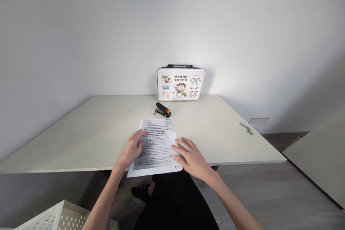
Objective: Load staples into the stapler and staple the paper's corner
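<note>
A printed sheet of paper (156,147) lies on the white table, its lower edge hanging over the front edge; whether more sheets lie beneath it I cannot tell. My left hand (132,147) rests at its left side, fingers stretched over the text. On the right side, my right hand (190,156) has its fingers spread, with the tips at the paper's edge. Just beyond the top of the paper sits a black stapler (163,110) with an orange patch, lying at a slant.
Against the wall at the table's back stands a white cartoon-printed case (180,84) with a black handle. Several small grey strips, perhaps staples (246,128), lie near the table's (88,133) right edge. Below left is a white perforated basket (61,215).
</note>
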The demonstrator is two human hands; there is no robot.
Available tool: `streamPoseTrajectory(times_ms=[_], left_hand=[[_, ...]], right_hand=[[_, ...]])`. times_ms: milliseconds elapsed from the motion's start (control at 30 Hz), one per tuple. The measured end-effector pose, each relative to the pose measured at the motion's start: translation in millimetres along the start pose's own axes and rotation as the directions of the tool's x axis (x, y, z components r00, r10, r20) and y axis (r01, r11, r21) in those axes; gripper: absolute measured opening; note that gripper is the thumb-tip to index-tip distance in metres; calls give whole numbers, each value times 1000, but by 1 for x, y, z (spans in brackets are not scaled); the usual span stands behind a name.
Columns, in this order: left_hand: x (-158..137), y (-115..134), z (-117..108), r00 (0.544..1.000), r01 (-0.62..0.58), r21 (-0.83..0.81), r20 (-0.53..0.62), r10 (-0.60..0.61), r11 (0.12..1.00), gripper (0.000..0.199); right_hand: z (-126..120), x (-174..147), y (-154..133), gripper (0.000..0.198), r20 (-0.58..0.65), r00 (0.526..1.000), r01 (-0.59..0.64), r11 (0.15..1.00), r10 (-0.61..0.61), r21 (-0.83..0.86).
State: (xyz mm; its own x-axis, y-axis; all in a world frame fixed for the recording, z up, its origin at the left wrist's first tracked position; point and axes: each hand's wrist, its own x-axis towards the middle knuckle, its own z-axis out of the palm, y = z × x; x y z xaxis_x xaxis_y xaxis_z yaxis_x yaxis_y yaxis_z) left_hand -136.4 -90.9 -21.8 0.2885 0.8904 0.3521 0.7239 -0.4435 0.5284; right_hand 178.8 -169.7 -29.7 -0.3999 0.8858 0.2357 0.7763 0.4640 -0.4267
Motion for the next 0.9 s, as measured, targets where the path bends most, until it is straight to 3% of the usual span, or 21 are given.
streamPoseTrajectory(times_ms=[133,267,433,533,900], left_hand=[[-1,2,-6,997,69,-41,-22,-70,997,43],[1,-12,-20,991,134,-70,5,-134,989,43],[2,-37,-35,991,132,25,-39,-131,991,48],[0,-38,-36,988,152,61,-48,-149,986,52],[-4,-22,-39,963,265,40,-59,-263,963,50]], right_hand=[[3,6,-8,50,-17,999,31,999,-30,40],[-8,0,22,50,-61,997,62,986,-53,155],[-29,-2,98,44,-189,972,-94,971,137,220],[-34,-4,123,42,-238,931,-207,937,277,280],[-36,-9,119,39,-237,870,-316,858,432,405]])
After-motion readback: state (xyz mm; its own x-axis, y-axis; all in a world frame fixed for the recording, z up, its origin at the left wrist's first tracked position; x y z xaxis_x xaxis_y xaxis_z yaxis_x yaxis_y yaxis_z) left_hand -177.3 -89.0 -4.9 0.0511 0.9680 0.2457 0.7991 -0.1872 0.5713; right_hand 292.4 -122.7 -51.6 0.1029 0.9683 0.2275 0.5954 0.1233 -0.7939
